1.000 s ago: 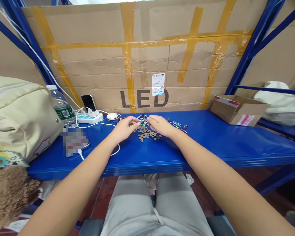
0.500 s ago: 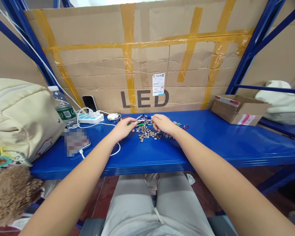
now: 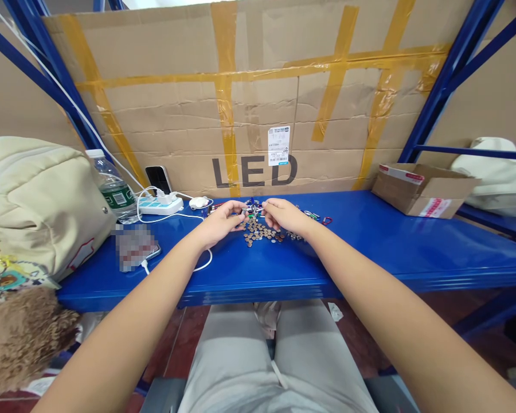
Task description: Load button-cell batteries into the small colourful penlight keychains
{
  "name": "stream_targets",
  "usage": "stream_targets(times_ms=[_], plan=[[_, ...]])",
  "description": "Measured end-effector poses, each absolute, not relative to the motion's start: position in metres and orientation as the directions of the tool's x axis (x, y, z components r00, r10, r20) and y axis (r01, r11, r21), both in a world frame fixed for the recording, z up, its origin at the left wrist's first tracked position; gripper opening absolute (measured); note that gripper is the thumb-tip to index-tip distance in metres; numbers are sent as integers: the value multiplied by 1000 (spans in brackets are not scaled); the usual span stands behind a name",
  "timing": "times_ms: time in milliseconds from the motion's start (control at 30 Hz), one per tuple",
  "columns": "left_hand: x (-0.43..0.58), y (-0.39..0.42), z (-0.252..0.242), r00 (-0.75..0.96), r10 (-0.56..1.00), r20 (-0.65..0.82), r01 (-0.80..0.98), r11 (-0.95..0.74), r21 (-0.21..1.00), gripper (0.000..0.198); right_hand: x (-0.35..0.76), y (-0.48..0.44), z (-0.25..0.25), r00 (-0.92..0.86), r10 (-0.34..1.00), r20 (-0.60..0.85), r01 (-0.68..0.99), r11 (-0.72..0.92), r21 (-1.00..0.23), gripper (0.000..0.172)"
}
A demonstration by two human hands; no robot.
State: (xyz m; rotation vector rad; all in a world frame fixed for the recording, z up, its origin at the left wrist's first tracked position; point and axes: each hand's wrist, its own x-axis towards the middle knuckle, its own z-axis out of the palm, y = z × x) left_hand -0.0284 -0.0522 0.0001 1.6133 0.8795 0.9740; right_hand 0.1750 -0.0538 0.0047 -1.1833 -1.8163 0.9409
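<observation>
My left hand (image 3: 223, 219) is closed in a pinch at the left of the small pile; what sits between its fingertips is too small to make out. Facing it from the right, my right hand (image 3: 284, 215) has thumb and forefinger pressed together on something I cannot make out. Between and behind the fingers lies a jumble of shiny metal pieces (image 3: 254, 209), some blue and green. Just in front are scattered small brown coin-like discs (image 3: 260, 232). Past my right wrist lie several clips that look like carabiners, one of them red (image 3: 327, 220).
The blue table (image 3: 370, 246) backs onto a taped cardboard sheet (image 3: 176, 126). To the left are a beige bag (image 3: 38, 201), a water bottle (image 3: 116, 189), a power strip (image 3: 159, 205) and a phone (image 3: 137, 249) on a white cable. An open cardboard box (image 3: 425, 192) stands at the right.
My left hand has turned a little, its fingertips now raised and bunched over the pile. My right hand stays pinched in nearly the same place. The view has shifted slightly.
</observation>
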Motion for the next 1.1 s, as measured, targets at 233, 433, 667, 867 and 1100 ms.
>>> stream_targets(times_ms=[233, 433, 667, 867, 1100], plan=[[-30, -49, -1, 425, 859, 286, 182, -390, 902, 12, 175, -51, 2, -297, 930, 216, 324, 311, -893, 27], [-34, -43, -2, 430, 830, 355, 432, -535, 726, 13, 175, -56, 6, -284, 934, 218, 322, 308, -895, 27], [-35, -42, -3, 398, 864, 308, 675, -503, 540, 12, 175, -55, 5, -277, 939, 203, 334, 293, -896, 26], [-33, -40, -10, 428, 859, 282, 749, -511, 422, 24, 175, -50, 0, -288, 938, 195, 341, 290, -894, 26], [-31, -27, -17, 474, 820, 320, 755, -566, 330, 20, 174, -52, 0, -291, 942, 168, 343, 267, -901, 25]])
